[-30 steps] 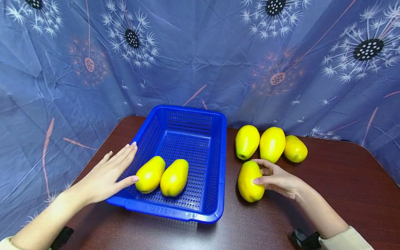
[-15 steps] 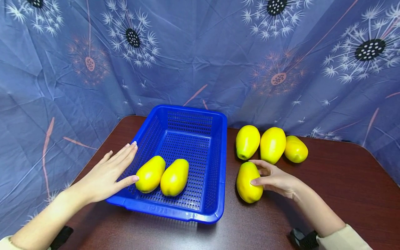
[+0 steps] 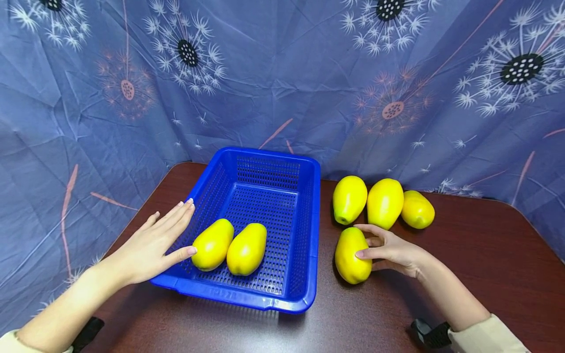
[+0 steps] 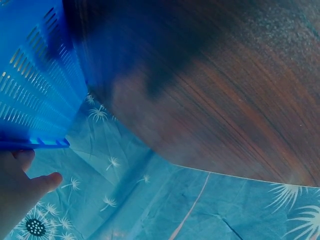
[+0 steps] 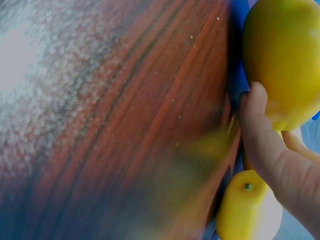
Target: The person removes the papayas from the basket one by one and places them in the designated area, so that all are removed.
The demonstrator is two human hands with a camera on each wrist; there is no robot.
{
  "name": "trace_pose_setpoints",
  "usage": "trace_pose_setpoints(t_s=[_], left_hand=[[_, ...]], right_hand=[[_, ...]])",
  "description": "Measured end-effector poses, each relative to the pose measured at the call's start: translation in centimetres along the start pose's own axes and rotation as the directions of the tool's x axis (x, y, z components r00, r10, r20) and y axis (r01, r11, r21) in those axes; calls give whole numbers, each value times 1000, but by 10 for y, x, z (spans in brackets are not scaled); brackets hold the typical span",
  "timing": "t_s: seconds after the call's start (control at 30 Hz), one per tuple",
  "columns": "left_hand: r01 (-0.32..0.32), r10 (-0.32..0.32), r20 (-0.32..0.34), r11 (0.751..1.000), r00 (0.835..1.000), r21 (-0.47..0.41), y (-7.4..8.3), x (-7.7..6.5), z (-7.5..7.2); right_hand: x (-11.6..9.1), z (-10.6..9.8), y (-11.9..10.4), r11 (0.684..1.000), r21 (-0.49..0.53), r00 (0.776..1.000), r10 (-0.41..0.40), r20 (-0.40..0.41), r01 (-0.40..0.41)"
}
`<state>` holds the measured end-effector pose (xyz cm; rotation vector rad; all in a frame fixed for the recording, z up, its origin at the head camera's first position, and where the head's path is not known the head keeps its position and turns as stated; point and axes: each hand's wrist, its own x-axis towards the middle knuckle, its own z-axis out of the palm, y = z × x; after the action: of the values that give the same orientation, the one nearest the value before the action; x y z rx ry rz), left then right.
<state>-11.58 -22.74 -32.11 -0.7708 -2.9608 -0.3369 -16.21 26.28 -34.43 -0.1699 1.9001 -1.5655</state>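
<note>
My right hand (image 3: 393,251) grips a yellow papaya (image 3: 351,264) from its right side, thumb on the near face and fingers around the back. It is on the right of the blue plastic basket (image 3: 314,235), low over the table. The right wrist view shows this papaya (image 5: 285,60) large, the thumb (image 5: 257,100) against it. My left hand (image 3: 152,251) lies across the basket's left rim with its fingers straight. Inside the basket, two papayas (image 3: 213,245) sit side by side at the near left, the left one right at that hand's thumb tip.
Toward the back right of the brown table (image 3: 481,255), three more papayas (image 3: 385,203) stand in a row, just behind my right hand. A blue cloth (image 3: 282,98) with dandelion prints hangs close behind the table and along its left side.
My right hand and its papaya have shifted very slightly left. The left hand, the basket and the other papayas keep their places.
</note>
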Motion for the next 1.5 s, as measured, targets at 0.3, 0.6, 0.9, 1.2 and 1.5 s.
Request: trace_pose_setpoints(t_s=[0.3, 0.6, 0.9, 1.2, 1.5], left_hand=[[-3, 3, -6, 1000, 1000, -1, 0, -1, 1], [-2, 2, -8, 1000, 1000, -3, 1, -1, 0], [0, 0, -8, 1000, 1000, -2, 1, -1, 0], [2, -2, -8, 1000, 1000, -1, 1, -1, 0], [0, 0, -10, 1000, 1000, 2, 1, -1, 0]], right_hand=[[0, -1, 1, 1000, 30, 1000, -7, -2, 7], [1, -2, 0, 1000, 14, 1000, -4, -7, 4], [2, -3, 0, 1000, 1, 1000, -3, -4, 3], [2, -3, -1, 1000, -2, 1000, 5, -8, -5], [2, -3, -3, 1000, -2, 1000, 8, -7, -8]])
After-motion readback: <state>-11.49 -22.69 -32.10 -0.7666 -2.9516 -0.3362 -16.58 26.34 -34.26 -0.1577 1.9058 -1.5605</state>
